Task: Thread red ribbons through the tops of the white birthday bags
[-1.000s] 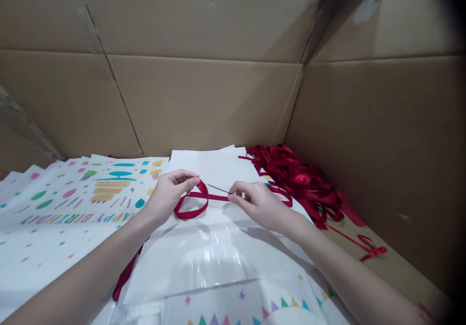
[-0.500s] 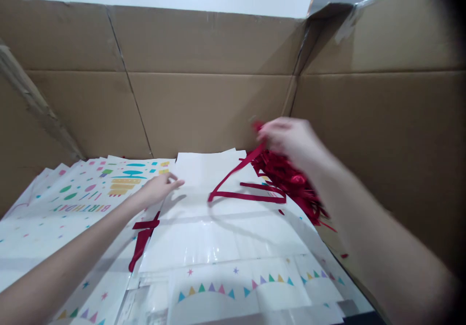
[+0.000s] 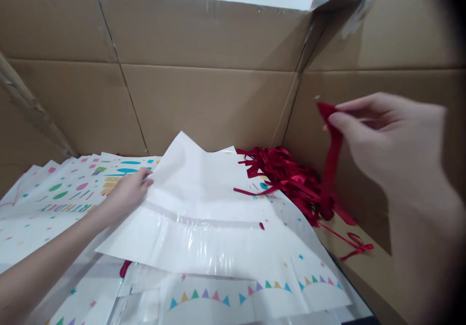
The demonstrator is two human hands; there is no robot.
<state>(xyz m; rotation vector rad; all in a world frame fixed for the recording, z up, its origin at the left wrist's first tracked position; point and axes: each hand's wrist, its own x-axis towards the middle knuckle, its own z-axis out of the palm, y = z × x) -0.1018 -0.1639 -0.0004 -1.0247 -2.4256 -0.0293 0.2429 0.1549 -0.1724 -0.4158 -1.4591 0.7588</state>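
Note:
My left hand (image 3: 129,191) pinches the left edge of a blank white sheet (image 3: 204,179), whose corner is lifted off the pile. Several sheets printed with bunting (image 3: 264,291) lie below it. At the right, my right hand (image 3: 386,135) is raised, thumb and fingers closed on a dark red ribbon (image 3: 332,155) that hangs down. Beneath the hand lies a tangled heap of red ribbon (image 3: 280,169) on the sheets' far right corner. One red strand (image 3: 251,192) reaches onto the white sheet. A red end (image 3: 124,268) pokes out from under the sheet at the lower left.
Sheets with a colourful birthday print (image 3: 69,194) are fanned out on the left. Tall cardboard walls (image 3: 211,101) rise behind and on both sides. A thin red ribbon bow (image 3: 358,247) lies on the cardboard floor at the right. A small red scrap (image 3: 261,226) rests on the white sheet.
My left hand has taken hold of the white sheet and lifted its corner leftward, covering most of the red ribbon there. My right hand has moved right with red ribbon, off the sheet.

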